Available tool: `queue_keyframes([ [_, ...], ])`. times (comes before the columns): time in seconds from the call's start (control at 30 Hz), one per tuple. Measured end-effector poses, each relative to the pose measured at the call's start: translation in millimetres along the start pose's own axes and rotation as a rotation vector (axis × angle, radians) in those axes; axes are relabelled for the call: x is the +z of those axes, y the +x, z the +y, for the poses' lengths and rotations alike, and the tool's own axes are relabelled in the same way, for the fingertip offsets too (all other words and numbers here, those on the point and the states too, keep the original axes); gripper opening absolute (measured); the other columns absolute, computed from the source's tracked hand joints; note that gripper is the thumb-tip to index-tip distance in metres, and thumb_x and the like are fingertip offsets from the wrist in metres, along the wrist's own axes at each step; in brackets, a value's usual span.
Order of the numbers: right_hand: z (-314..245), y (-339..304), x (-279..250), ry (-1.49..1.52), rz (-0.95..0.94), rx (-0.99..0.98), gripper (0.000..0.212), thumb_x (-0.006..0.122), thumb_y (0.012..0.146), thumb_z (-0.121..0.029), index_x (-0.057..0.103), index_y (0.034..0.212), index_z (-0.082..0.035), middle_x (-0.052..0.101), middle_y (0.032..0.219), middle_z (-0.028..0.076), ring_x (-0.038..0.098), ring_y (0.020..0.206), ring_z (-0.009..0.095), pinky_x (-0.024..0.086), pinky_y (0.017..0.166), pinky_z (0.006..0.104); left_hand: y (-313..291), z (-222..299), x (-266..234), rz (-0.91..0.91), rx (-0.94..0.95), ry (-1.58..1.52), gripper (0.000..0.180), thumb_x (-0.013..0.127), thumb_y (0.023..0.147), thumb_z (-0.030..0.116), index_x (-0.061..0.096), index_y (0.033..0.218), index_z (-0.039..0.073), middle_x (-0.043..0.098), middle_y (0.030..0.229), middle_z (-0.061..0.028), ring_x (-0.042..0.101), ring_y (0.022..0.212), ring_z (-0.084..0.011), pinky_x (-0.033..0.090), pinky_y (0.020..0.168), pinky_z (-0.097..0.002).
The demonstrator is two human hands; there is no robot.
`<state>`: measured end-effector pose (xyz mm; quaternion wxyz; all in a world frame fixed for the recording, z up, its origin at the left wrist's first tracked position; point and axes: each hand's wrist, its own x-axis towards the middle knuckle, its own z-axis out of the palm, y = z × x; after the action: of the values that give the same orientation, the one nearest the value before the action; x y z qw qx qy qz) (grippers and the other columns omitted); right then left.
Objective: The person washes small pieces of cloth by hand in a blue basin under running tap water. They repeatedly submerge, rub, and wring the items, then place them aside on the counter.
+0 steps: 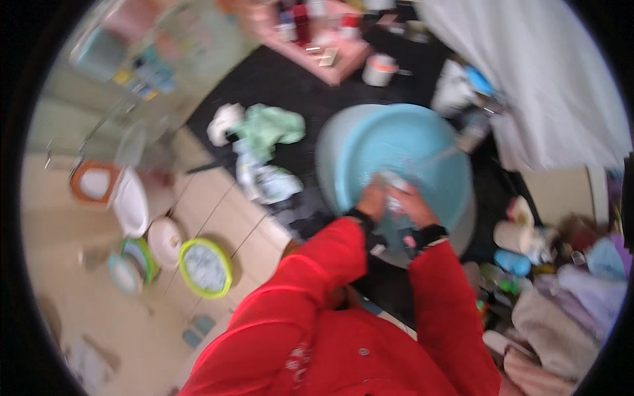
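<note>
- From where I stand, someone in a red jacket point(370, 350) bends over a light blue basin point(350, 148), which sits in a pale round bowl point(326, 155) at a black counter point(317, 86)
- The left hand point(372, 200) and right hand point(416, 206) are close together over the basin, wrists dark-banded, both touching a small pale thing point(395, 181)
- The right hand is clamped on that pale thing, fingers bent round it; the left one presses at its near side, and through the blur I cannot tell how far its fingers are closed
- The pale thing is in the lower middle of the basin, held between the hands; I can't make out just what it is
- A tap point(473, 134) at the right runs a thin stream of water point(441, 156) into the basin
- Left of the basin, well apart from the hands, lie a green cloth point(269, 129) and a white patterned cloth point(267, 183), touching each other
- Behind stand a pink tray point(335, 71) of small bottles and a white cup point(378, 71)
- Over to the right, a blue bottle point(512, 263) lies near a heap of towels point(555, 323)
- On the tiled floor at the left, I see a yellow-green tub point(228, 269)
</note>
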<state>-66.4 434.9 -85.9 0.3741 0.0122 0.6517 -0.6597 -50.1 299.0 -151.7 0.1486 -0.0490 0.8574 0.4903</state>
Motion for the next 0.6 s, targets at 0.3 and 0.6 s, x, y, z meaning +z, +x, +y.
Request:
queue_keyframes([
  [0.3,-14.2,-13.0,-14.0,-1.363,0.660,0.192,0.036,0.059,0.082,-0.038,0.062,0.103,-0.010,0.063,0.100,0.011,0.059,0.089,0.032,0.043,0.080,0.0419,-6.2,66.6,-33.8,-0.134,-0.608,-0.855,0.046,0.059,0.084,0.038,0.051,0.115,0.005,0.062,0.096,-0.0078,0.062,0.080,-0.0237,0.049,0.059,-0.0400],
  [0.6,2.3,7.7,8.4,-0.686,0.569,0.031,0.038,0.056,0.081,-0.039,0.058,0.096,-0.004,0.062,0.093,0.018,0.060,0.092,0.034,0.046,0.077,0.0419,1.8,27.5,-26.0,-0.065,-0.840,-1.057,0.052,0.041,0.092,0.045,0.040,0.129,0.007,0.047,0.123,-0.0132,0.048,0.109,-0.0331,0.037,0.085,-0.0542],
])
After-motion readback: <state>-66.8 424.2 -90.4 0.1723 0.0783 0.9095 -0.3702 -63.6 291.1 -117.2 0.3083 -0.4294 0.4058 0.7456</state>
